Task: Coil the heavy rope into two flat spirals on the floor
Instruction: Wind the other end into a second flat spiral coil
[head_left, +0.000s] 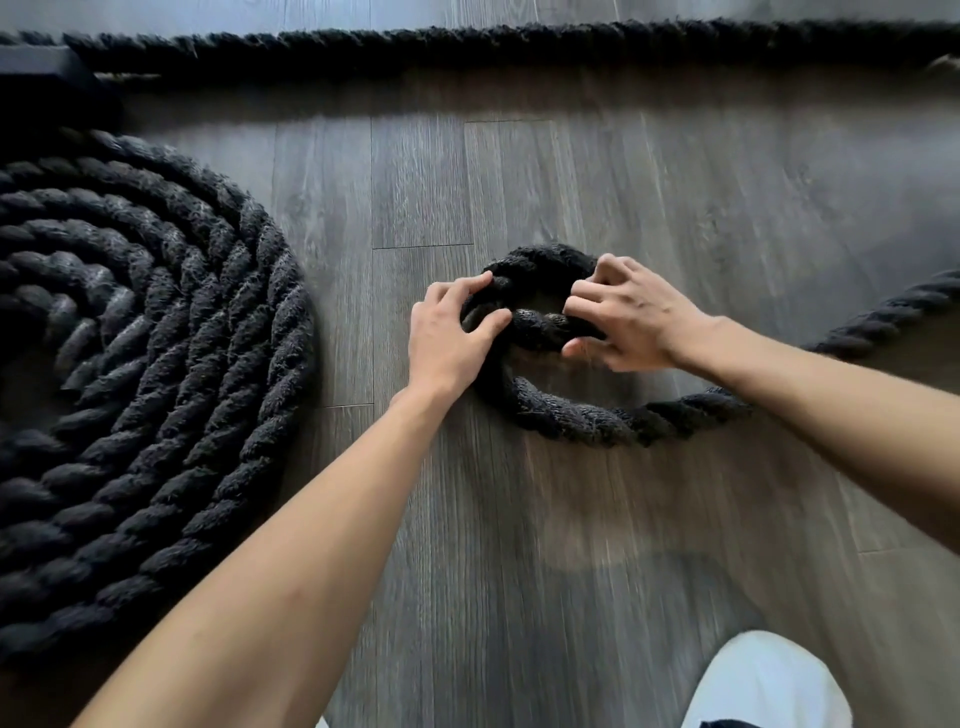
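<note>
A thick black twisted rope lies on the grey wood floor. On the left, a large flat spiral (130, 364) of several turns lies finished-looking and partly cut off by the frame. In the middle, a small tight loop of rope (540, 291) forms the core of a second coil, with one turn curving round its near side (582, 421). My left hand (447, 338) grips the loop's left side, fingers curled over it. My right hand (623, 317) grips the rope end at the loop's right side, thumb underneath.
A straight stretch of rope (519, 47) runs along the far side of the floor. More rope trails off to the right edge (883, 317). A dark block (47, 83) sits at the far left. My white-clad knee (769, 680) shows at the bottom right.
</note>
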